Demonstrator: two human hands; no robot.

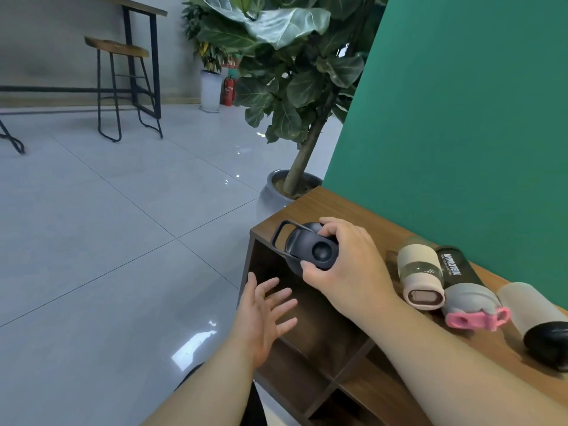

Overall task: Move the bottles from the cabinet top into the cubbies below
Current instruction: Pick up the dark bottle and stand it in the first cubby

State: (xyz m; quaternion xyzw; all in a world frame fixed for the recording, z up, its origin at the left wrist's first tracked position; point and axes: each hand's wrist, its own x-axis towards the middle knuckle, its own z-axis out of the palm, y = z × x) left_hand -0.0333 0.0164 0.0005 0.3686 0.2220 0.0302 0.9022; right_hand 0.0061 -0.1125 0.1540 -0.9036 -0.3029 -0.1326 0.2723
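Head view: right hand point(347, 265) grips black bottle point(310, 252), seemingly over cubby point(295, 309).

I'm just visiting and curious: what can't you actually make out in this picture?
- Body of the black loop-handled bottle: hidden by its lid and the right hand, head view.
- Frosted bottle with the black cap: cut by the right edge.
- Wooden cabinet's cubbies: interiors dark, lower ones cut by the bottom edge.

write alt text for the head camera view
A person's right hand grips a dark bottle by its lid at the cabinet top edge, left hand open below near the cubbies. Three more bottles lie on top.
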